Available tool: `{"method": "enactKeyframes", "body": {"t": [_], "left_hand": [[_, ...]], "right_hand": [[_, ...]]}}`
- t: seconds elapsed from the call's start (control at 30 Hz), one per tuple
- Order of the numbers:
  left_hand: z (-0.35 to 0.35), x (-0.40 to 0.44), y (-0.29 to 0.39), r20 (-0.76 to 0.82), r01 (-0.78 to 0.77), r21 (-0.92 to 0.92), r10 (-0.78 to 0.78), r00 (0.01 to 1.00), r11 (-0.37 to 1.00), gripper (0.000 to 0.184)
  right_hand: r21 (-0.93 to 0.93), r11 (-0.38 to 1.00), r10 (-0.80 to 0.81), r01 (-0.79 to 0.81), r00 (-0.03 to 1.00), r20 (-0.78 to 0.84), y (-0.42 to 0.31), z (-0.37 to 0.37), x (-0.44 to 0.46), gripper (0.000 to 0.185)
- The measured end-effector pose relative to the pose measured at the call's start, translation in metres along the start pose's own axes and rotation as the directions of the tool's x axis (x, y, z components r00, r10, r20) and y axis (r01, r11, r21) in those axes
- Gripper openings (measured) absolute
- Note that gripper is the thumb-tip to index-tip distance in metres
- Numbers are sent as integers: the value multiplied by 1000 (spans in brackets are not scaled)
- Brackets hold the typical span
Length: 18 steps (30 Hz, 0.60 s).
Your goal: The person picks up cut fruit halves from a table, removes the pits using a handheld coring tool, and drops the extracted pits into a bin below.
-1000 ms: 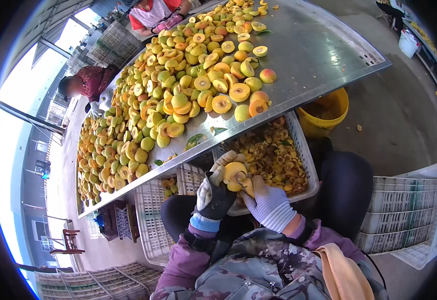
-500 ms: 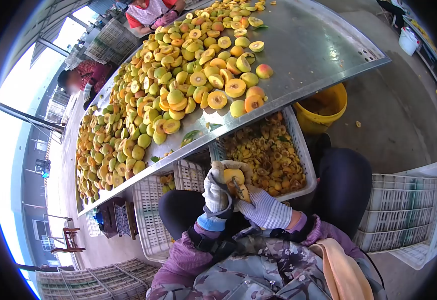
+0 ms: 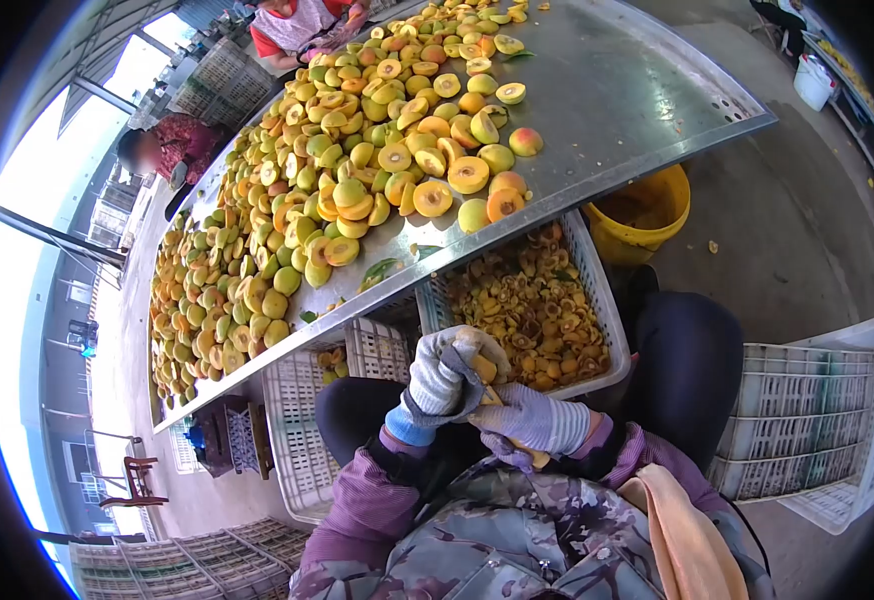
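Note:
My left hand (image 3: 444,374), in a pale work glove with a blue cuff, is wrapped round a yellow-orange fruit piece (image 3: 484,369), mostly hidden by the fingers. Against it is my right hand (image 3: 534,420), in a striped glove, closed on a tool with a wooden handle (image 3: 532,454). The tool's working end is hidden between the hands. Just beyond them, a white crate (image 3: 617,350) holds many fruit scraps. Halved fruits (image 3: 394,157) are heaped on the metal table (image 3: 597,110) above.
A yellow bucket (image 3: 642,215) stands beneath the table's right part. White crates are at the right (image 3: 797,425) and left (image 3: 297,430). Two people work across the table, one in red (image 3: 297,30), another in patterned dark red (image 3: 185,145). A white bucket (image 3: 813,82) stands far right.
The left hand has turned and closed further over the fruit, which shows less now. The right hand has rotated, bringing the wooden handle into sight. Both hands have moved slightly lower.

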<state>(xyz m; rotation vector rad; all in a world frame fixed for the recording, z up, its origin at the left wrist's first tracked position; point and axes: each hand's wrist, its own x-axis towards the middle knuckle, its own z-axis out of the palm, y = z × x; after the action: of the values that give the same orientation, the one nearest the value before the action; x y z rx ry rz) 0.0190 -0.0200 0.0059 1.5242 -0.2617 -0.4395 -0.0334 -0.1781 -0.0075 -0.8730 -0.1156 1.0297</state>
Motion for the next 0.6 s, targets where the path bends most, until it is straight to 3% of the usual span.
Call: {"method": "enactKeyframes", "body": {"t": [0.03,0.07,0.1,0.17,0.2,0.23,0.27,0.3,0.33,0.37,0.4,0.47,0.5,0.53,0.57,0.6], "left_hand": [[-1,1,6,0,-2,-3,2,1000,1000,64],[-2,1,15,27,45,203,-51,998,978,60],[-2,1,20,42,84,400,-109,993,913,57],[-3,-3,19,52,84,338,-108,993,937,56],[-5,-4,20,64,79,279,-101,993,957,56],[-11,1,9,249,-378,109,343,906,919,43],[-10,-4,0,232,-384,111,352,907,917,43],[1,-6,2,-22,-212,-109,211,977,971,47],[6,-8,3,-228,-85,-360,1,974,929,51],[1,-6,4,-279,-37,-506,-124,952,862,58],[-2,-11,12,-451,-76,-396,-122,884,915,60],[-50,-32,20,-532,-199,-8,164,831,980,58],[-69,-55,31,-562,-229,171,286,776,958,54],[-89,-79,43,-560,-240,348,406,722,906,50],[-111,-105,50,-642,-42,353,275,716,935,42],[-131,-128,56,-717,149,335,148,682,930,35]], "right_hand": [[-89,996,-24,20,999,-43,-2,3,1,29],[-89,996,-23,19,999,-45,10,1,13,29],[-322,867,-419,379,906,-59,32,-6,33,29],[-526,564,-735,636,677,30,35,-4,33,29],[-218,902,-387,372,922,-27,16,4,16,29],[102,994,35,-41,998,61,6,7,5,28],[89,995,48,-54,996,69,7,6,4,28],[189,981,27,-52,991,132,7,5,5,25],[288,956,1,-58,981,194,5,6,6,22],[266,964,-54,2,980,189,3,9,2,21],[255,967,-39,-15,977,208,4,6,0,21],[112,992,-68,63,997,36,9,-8,-6,20],[415,910,44,17,989,-138,13,-16,6,19],[675,737,207,34,940,-273,24,-32,27,19],[818,561,290,128,895,-339,66,-65,43,18],[819,564,295,109,899,-322,69,-62,44,18]]}}
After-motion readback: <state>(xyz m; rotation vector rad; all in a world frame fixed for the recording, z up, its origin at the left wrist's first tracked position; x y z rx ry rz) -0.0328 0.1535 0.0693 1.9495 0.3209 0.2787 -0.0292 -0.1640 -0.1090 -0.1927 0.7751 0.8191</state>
